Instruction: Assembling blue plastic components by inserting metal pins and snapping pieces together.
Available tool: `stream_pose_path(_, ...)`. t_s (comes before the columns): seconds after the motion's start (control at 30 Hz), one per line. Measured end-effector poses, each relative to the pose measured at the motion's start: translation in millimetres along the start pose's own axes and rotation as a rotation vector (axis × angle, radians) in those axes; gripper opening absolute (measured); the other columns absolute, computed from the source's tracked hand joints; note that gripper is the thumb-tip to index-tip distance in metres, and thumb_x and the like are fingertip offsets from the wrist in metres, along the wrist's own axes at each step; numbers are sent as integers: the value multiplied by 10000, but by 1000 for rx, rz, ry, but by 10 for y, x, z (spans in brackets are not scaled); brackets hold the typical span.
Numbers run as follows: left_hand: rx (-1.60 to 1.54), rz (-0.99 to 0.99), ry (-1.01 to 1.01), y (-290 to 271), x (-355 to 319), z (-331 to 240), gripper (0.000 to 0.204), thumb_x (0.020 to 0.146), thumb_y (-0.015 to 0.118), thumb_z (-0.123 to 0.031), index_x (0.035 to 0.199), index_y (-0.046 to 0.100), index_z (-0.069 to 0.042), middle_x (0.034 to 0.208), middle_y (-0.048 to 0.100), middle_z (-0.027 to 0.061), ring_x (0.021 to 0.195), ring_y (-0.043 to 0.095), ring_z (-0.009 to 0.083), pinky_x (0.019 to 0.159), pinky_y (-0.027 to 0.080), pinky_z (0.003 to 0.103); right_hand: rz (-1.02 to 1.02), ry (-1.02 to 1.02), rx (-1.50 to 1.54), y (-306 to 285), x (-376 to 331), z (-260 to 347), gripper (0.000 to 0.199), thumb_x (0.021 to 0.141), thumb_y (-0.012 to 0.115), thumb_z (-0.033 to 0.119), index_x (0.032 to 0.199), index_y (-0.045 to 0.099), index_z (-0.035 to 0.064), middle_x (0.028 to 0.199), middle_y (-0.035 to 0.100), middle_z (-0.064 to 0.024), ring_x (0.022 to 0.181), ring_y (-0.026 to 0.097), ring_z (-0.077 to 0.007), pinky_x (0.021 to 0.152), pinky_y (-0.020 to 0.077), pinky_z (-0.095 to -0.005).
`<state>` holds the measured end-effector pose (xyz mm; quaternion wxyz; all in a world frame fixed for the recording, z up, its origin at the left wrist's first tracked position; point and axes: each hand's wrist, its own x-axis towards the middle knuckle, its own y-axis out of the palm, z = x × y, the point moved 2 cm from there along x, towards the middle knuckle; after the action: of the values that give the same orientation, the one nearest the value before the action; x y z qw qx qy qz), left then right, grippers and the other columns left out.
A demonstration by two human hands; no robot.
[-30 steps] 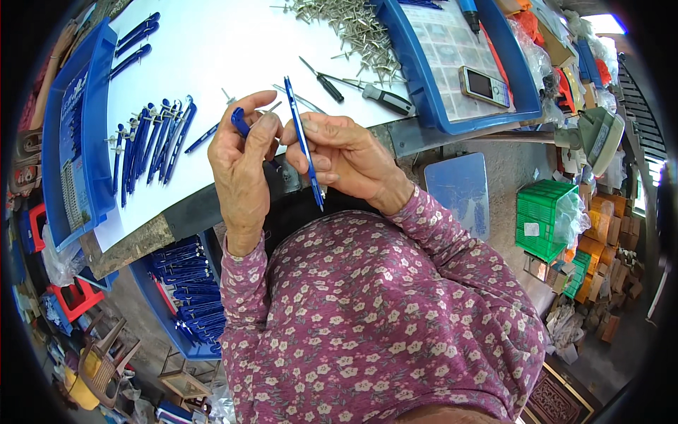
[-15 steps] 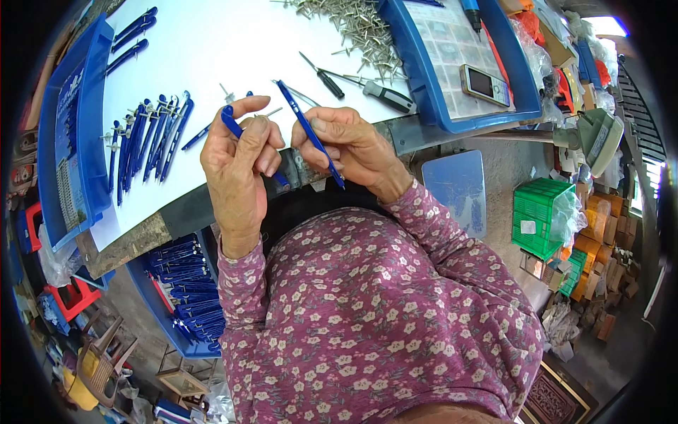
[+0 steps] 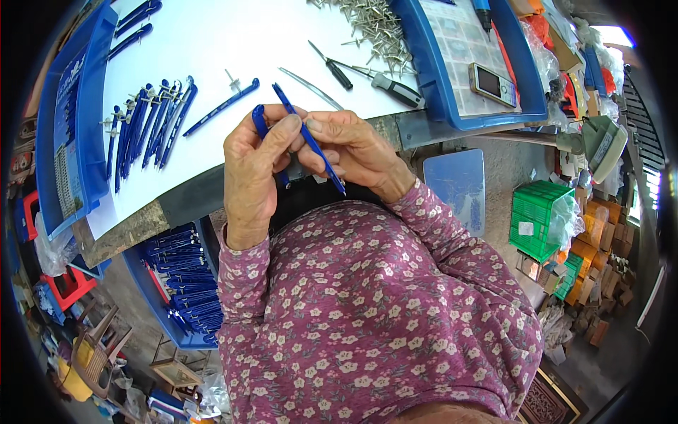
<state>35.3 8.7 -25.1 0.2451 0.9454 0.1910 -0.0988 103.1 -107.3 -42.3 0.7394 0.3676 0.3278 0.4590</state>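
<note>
Blue strip (image 3: 323, 159) sits pinched in the right hand (image 3: 357, 148), I see. Curled, the left hand (image 3: 251, 169) grips a hooked piece (image 3: 260, 122) over the bench's (image 3: 191, 211) near edge.

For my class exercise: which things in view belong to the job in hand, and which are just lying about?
Probably part of the job: blue plastic piece in the left hand, slim blue strip in the right hand, row of blue pieces, pile of metal pins.

Probably just lying about: keypad mobile phone, green plastic crate, framed carved panel.
</note>
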Motion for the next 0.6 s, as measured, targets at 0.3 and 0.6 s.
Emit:
stream_pose_path(0.3, -67, 0, -20, -35, -3, 17, 182, 845, 547, -208, 865, 552, -27, 651, 537, 12, 500, 441, 55, 450, 324, 172, -102, -56, -527, 118, -90, 35, 295, 912, 445, 190, 1014, 544, -68, 722, 585, -104, 490, 464, -56, 408, 400, -166)
stream_pose_path(0.6, -194, -73, 30, -84, 17, 80, 166, 868, 518, -190, 851, 545, -27, 746, 571, 59, 603, 470, 57, 555, 400, 190, -310, -220, -1186, 111, -120, 315, 197, 870, 497, 133, 952, 605, -9, 659, 577, -24, 519, 476, -47, 435, 364, -192)
